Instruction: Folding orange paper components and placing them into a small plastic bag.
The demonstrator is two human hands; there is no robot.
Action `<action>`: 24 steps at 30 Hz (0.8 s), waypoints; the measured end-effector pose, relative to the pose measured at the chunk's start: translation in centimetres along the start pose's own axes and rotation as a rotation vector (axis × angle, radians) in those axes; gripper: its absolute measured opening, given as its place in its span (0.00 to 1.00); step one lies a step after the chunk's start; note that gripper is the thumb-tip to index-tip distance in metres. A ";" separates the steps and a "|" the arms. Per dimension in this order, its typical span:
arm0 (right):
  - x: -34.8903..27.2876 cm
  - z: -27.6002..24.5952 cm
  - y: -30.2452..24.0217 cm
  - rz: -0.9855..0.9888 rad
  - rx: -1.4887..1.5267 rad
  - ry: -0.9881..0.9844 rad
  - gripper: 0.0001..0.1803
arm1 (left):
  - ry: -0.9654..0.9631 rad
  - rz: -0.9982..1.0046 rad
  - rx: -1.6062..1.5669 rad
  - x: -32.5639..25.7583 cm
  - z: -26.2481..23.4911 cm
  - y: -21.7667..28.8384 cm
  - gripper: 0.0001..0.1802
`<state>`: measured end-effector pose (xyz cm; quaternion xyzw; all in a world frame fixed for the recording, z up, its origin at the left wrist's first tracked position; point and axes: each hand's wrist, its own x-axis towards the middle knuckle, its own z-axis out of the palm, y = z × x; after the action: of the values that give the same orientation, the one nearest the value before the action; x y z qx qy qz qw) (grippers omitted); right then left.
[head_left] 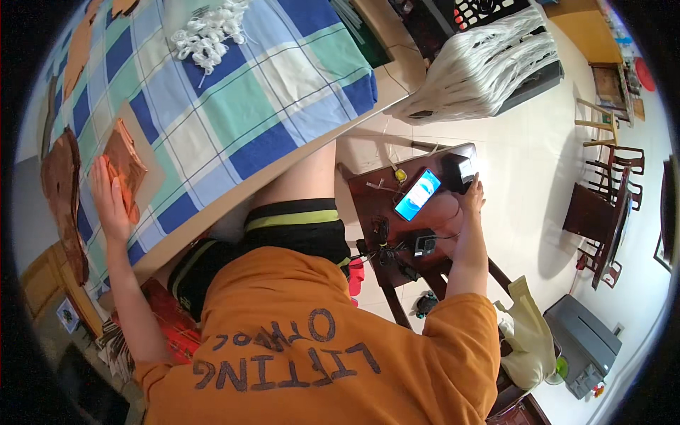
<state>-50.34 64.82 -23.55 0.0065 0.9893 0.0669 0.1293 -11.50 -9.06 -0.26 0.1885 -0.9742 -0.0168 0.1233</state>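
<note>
My left hand [112, 200] lies with straight fingers against a crumpled orange, cloth-like piece [119, 166] on the bed. Under and beside that piece is a shiny copper-coloured flat sheet or packet [132, 150]. Off to the right, my right hand [473, 195] reaches to the corner of a dark wooden stool or chair seat [368, 191]. Its fingers, partly stretched out, touch or lie right beside a dark glossy flat object [459, 168] with a bright reflection. Left of it on the seat rests a phone [418, 194] with its screen lit.
White knotted cords [209, 35] lie on the checked cloth [262, 106]. A small black camera-like box [424, 243] and black cables [383, 244] share the seat. Beyond stand a large bundle of white strands [489, 64], a dark table with chairs [591, 209] and a grey printer-like box [582, 336].
</note>
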 end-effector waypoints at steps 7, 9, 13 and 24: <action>-12.0 -6.1 -15.0 -0.627 0.605 0.590 0.06 | 0.007 -0.156 0.011 0.3 -1.0 1.1 0.28; -18.3 -11.4 -21.4 -0.869 0.500 0.328 0.12 | 0.017 -0.164 0.023 0.1 -0.9 1.2 0.28; -27.1 -20.3 -32.8 -1.385 1.067 0.173 0.22 | 0.055 -0.160 0.020 0.7 0.0 1.1 0.29; -30.4 -27.0 -52.2 -1.707 0.865 0.323 0.24 | 0.089 -0.192 0.047 0.5 0.7 2.0 0.30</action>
<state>-27.72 8.64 3.09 -0.6758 0.6061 -0.4191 -0.0168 -12.82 -7.34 -0.67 0.2846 -0.9452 0.0028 0.1598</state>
